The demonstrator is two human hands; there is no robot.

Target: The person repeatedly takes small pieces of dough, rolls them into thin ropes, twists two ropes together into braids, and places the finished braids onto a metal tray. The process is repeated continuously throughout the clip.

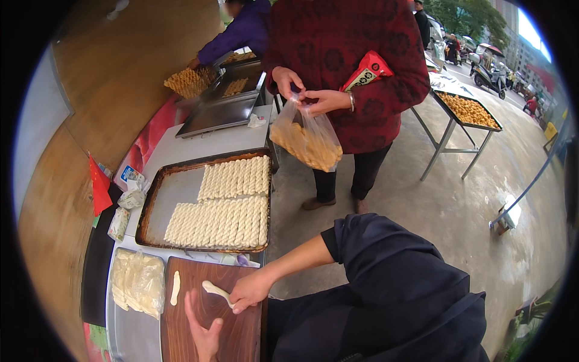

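My right hand (250,291) reaches in over a brown wooden board (181,337) and grips one end of a strip of pale dough (216,288). The strip's free end points away from me. Lower on the board, my left hand (203,323) is spread with thumb and fingers apart, holding nothing. A shorter dough piece (175,288) lies near the board's far edge, beyond my left fingertips. Beside the board, a clear plastic bag (144,276) covers a heap of dough pieces (124,296) on a metal surface (133,337).
A dark-rimmed baking tray (156,217) holds rows of raw dough twists (221,221). Past it stand dark metal trays (217,115). A person in a red patterned coat (334,59) holds a bag of fried snacks (307,140). Someone in purple (239,34) handles a basket of twists (190,83).
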